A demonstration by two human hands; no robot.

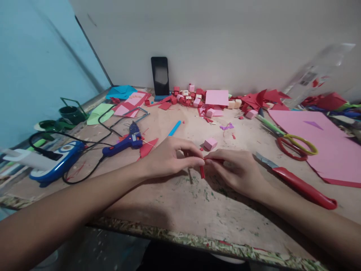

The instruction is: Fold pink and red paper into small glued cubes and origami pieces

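Note:
Over the middle of the table, my left hand (173,156) and my right hand (235,169) meet fingertip to fingertip around a narrow red paper strip (202,172). Part of the strip hangs down below the left thumb and forefinger, which pinch it. More red paper shows along the right fingers, also closed in a pinch. My fingers hide most of the piece. Just beyond them sits a small pink paper cube (210,143). A blue stick (175,128) and a red paper triangle (148,148) lie beyond my left hand.
A blue glue gun (124,145) and its cable lie left, near a blue-and-white power strip (58,162). Right are a red-handled knife (304,186), scissors (296,145) and pink paper sheets (324,143). A phone (160,76), small paper cubes (187,97) and a plastic bottle (316,75) stand along the back.

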